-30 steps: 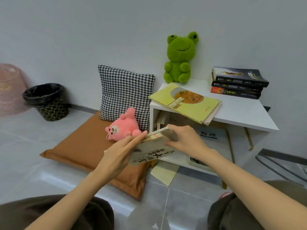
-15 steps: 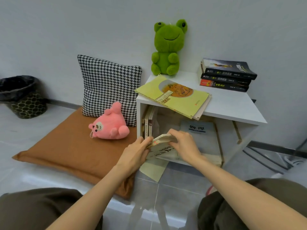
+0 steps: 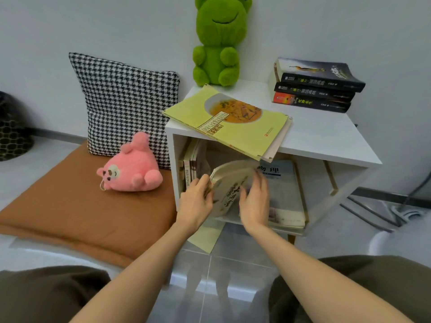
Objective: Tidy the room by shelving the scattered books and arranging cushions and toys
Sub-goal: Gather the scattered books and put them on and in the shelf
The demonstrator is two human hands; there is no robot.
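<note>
A cream paperback (image 3: 229, 183) stands tilted inside the white cube shelf (image 3: 326, 145), beside several upright books at its left wall. My left hand (image 3: 197, 203) grips the paperback's left edge. My right hand (image 3: 255, 201) presses flat against its cover with straight fingers. Behind it lies a pale blue book (image 3: 282, 190). On the shelf top rest a yellow-green cookbook (image 3: 235, 127), a stack of three dark books (image 3: 314, 86) and a green frog plush (image 3: 220, 40).
A pink plush (image 3: 130, 169) lies on the brown floor cushion (image 3: 70, 213); a houndstooth cushion (image 3: 126, 99) leans on the wall. A yellow sheet (image 3: 205, 236) lies on the floor under the shelf. A black bin (image 3: 11, 129) is at far left, metal legs at right.
The paperback went from in front of the shelf into its opening and turned more upright. My right hand let go of its top and now lies flat on the cover. The view moved closer.
</note>
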